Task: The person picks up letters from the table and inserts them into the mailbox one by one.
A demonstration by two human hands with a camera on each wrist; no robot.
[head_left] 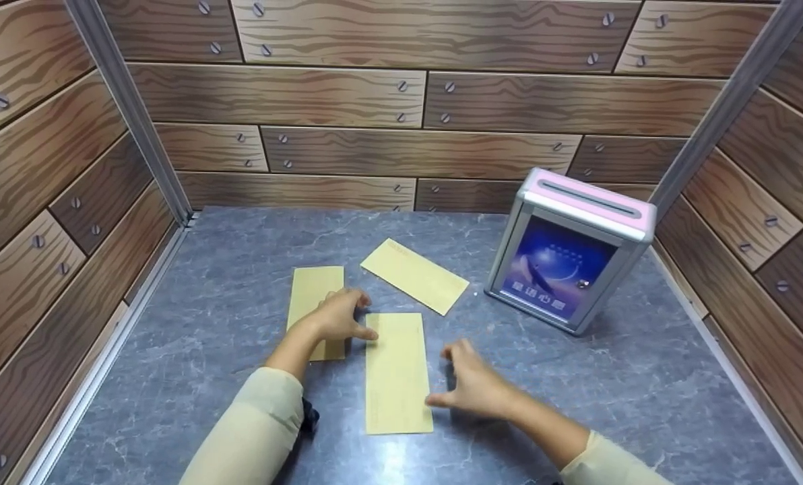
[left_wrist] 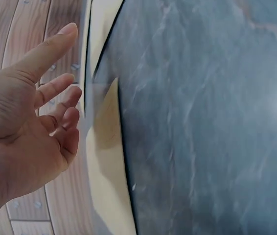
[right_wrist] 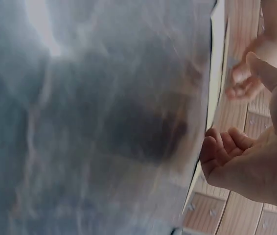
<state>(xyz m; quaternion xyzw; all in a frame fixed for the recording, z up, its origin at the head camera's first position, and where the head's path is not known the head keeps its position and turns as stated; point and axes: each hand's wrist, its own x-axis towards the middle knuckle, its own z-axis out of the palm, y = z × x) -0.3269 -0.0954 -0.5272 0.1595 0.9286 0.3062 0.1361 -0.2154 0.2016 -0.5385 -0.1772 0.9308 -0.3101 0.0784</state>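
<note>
A pale yellow envelope [head_left: 396, 377] lies flat on the table between the two hands, its long side pointing toward the person. My left hand [head_left: 337, 318] is over a second yellow envelope [head_left: 315, 283], with its thumb at the upper left edge of the middle one. Beside the middle envelope's right edge is my right hand [head_left: 475, 385], thumb tip right at that edge. Both hands have loosely bent, spread fingers and hold nothing; the left wrist view shows the left palm [left_wrist: 21, 122] bare. Farther back, a third envelope [head_left: 415, 276] lies at a slant.
At the back right stands a grey-framed box [head_left: 570, 263] with a slotted pink top and a blue picture front. Wood-patterned walls [head_left: 334, 101] with metal corner posts enclose the grey marbled table [head_left: 226, 269] on the left, back and right.
</note>
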